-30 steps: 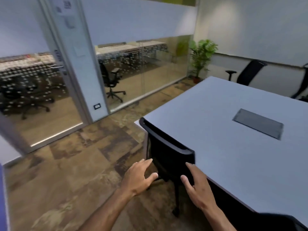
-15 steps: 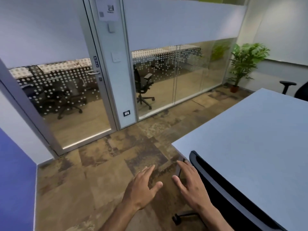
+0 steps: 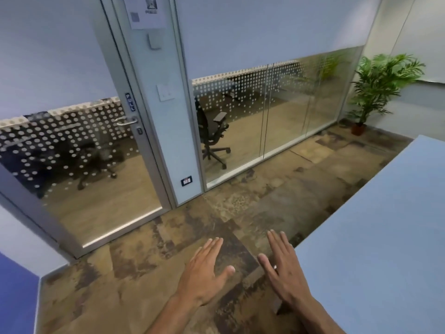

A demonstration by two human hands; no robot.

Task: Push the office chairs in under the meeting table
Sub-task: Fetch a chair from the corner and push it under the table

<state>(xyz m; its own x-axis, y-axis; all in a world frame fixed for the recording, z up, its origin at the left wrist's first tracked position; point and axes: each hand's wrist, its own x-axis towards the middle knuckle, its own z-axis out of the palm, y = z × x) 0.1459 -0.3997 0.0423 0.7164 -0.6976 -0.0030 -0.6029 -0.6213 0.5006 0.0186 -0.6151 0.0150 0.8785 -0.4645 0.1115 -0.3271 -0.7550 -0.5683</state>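
The pale grey meeting table [image 3: 375, 237] fills the right side of the view, its near corner beside my right wrist. None of this room's chairs show now. My left hand [image 3: 204, 273] hovers flat over the carpet, fingers straight, holding nothing. My right hand [image 3: 284, 268] is also flat and empty, just left of the table's edge, with a ring on one finger.
A glass partition with a door [image 3: 101, 150] and its handle [image 3: 126, 121] runs across the back. Black office chairs [image 3: 212, 133] stand beyond the glass. A potted plant [image 3: 375, 92] occupies the far right corner. Patterned brown carpet [image 3: 216, 213] lies between me and the door.
The view has swung left, away from the table. The black chair back that my hands were on has left the frame. Both hands have flattened out over the floor.
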